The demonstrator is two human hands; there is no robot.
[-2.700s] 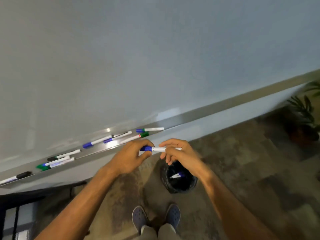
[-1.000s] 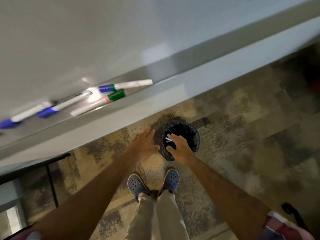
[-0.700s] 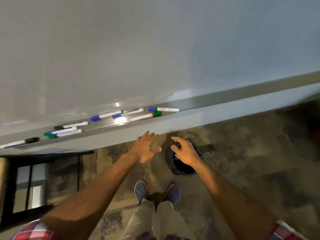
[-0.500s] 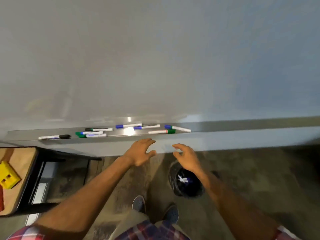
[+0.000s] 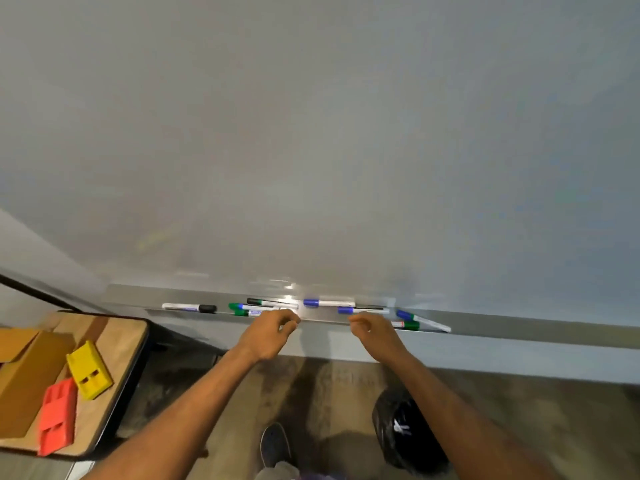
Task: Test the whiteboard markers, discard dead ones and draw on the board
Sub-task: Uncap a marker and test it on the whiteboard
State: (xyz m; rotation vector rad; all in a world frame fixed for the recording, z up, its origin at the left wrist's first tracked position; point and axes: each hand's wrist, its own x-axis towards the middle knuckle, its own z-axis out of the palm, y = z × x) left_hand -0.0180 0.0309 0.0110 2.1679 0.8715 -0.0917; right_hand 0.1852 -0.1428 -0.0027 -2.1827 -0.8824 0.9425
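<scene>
Neither hand grips anything: the left hand [image 5: 273, 332] and right hand [image 5: 372, 332] hover with loosely curled fingers just before the marker tray [image 5: 318, 318], where the markers [image 5: 329, 302] lie below the whiteboard [image 5: 311, 133]. A black bin [image 5: 398, 431] with discarded markers stands on the floor.

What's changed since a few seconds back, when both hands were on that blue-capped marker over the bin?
That marker has left the hands; white marker shapes show in the black bin, though which is the dropped one can't be told. Both hands rose from the bin to the marker tray: left hand at the green-capped markers, right hand beside it, neither visibly gripping. The whiteboard stays unmarked.
</scene>
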